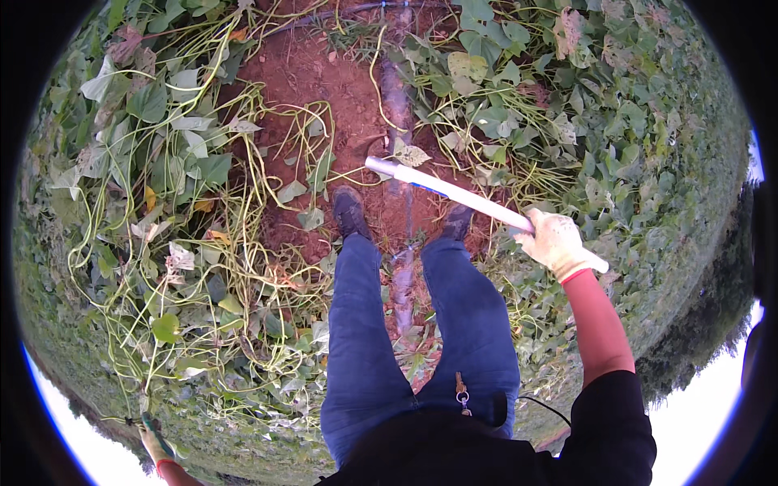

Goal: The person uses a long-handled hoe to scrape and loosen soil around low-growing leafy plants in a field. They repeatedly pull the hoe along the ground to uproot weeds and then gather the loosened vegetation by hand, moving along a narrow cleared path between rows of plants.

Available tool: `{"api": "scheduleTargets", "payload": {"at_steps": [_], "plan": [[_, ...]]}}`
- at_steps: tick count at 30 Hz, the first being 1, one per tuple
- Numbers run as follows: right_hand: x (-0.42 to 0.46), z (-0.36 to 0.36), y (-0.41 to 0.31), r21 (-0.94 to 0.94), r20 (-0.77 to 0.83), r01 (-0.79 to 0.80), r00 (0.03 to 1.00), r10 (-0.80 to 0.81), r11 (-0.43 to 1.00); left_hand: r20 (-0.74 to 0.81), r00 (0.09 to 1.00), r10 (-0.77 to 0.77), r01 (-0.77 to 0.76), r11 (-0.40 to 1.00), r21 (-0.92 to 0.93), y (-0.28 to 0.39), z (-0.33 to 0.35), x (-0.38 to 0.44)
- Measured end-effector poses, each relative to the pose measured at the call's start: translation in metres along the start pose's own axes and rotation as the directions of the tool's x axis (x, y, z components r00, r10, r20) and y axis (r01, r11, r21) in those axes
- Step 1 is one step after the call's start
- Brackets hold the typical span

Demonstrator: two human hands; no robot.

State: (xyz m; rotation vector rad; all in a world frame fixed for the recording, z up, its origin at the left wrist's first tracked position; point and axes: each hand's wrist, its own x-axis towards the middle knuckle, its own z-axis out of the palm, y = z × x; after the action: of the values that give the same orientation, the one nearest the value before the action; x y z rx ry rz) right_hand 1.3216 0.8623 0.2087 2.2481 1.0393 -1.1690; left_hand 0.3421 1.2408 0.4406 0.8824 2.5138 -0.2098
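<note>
My right hand (554,242), in a pale glove with a red cuff, grips a white tool handle (468,197) near its right end. The handle slants across in front of my shins, and a metal collar (382,166) caps its far end. Whatever blade it carries blends into the red soil and is hard to make out. At the far lower left, my left hand (156,440) is raised out to the side, gloved, its fingers closed around a bunch of vine stems (146,389). Those vines hang beside the tangle of pale, bare-looking stems (243,255) on that side.
Leafy vines, probably sweet potato (644,140), cover both sides. Between them runs red soil (310,91) with a strip of plastic film (398,103) and a dark hose (358,8) across the top. My shoes (349,209) straddle the strip. Keys (462,395) hang at my waist.
</note>
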Motion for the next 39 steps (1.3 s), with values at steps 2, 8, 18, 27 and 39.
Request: {"api": "scheduleTargets", "payload": {"at_steps": [2, 8, 18, 27, 39], "plan": [[0.029, -0.014, -0.014, -0.079, 0.047, 0.047, 0.998, -0.043, 0.996, 0.430, 0.861, -0.271, 0.126, 0.934, 0.335, -0.011, 0.150, -0.049], [0.121, -0.015, -0.034, -0.159, -0.080, 0.161, 0.981, -0.175, 0.974, 0.394, 0.868, 0.304, -0.491, 0.646, 0.584, 0.116, 0.329, -0.193], [0.152, 0.107, 0.061, 0.159, -0.145, -0.199, 0.964, 0.223, 0.967, 0.627, 0.746, 0.224, -0.233, 0.970, -0.070, 0.160, 0.444, -0.269], [-0.102, 0.093, 0.319, -0.235, 0.116, -0.493, 0.841, 0.528, 0.838, 0.779, 0.541, 0.318, -0.498, 0.867, -0.008, 0.234, 0.531, -0.363], [-0.079, 0.200, 0.206, 0.379, -0.068, -0.589, 0.751, 0.656, 0.714, 0.885, 0.282, 0.371, -0.290, 0.912, -0.290, 0.231, 0.622, -0.453]]}}
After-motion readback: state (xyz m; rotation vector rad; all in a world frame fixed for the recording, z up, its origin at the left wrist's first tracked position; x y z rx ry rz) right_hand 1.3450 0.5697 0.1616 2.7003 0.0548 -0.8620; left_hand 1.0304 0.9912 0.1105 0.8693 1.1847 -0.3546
